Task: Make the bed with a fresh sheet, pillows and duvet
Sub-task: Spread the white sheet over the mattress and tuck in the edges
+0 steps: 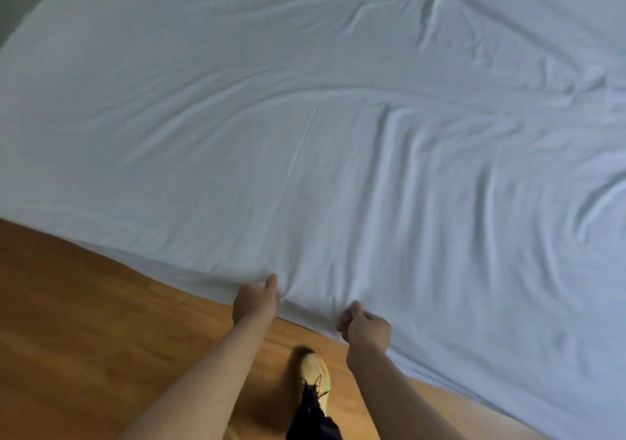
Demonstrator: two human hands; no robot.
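both my forearms reach up from the bottom of the frame, and between them, at bottom centre, my pale yellow shoe with dark laces stands on the wooden floor. my left hand has its fingers curled into the near edge of the white sheet, thumb lying on top of the cloth. my right hand, just beside it to the lower right, pinches the same edge in a closed grip, knuckles up. cloth bunches into small folds between the two hands.

the sheet covers the bed and fills most of the frame. its near edge runs on a slant from the left side down toward the lower right, and it hangs over the bed's side there. long creases sweep from my hands up toward the upper right, where a deeper pucker gathers near the top edge. the left half lies smoother.

warm brown floorboards fill the lower left; a strip of grey floor shows at the upper left corner.
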